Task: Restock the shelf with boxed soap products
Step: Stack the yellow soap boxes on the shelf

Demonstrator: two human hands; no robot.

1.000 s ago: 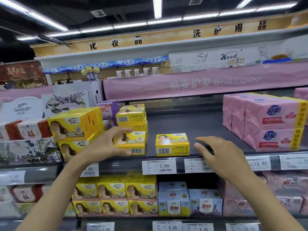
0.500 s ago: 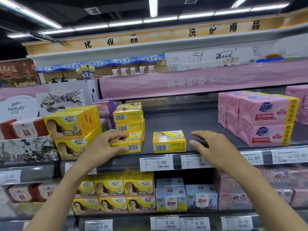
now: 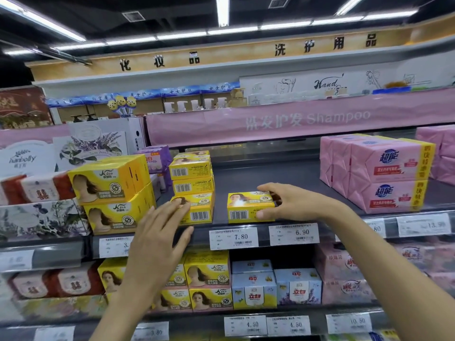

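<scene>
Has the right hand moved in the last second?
Yes. The right hand went left and up off the 6.90 price tag it had covered, and now grips the lone yellow soap box.

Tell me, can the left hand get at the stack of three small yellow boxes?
Probably yes. The left hand is open, its fingers right at the foot of the yellow stack, with nothing in between. The right hand grips the lone yellow box alongside.

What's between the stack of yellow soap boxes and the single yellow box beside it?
Nothing; the head view shows bare dark shelf between the stack and the single yellow box.
</scene>
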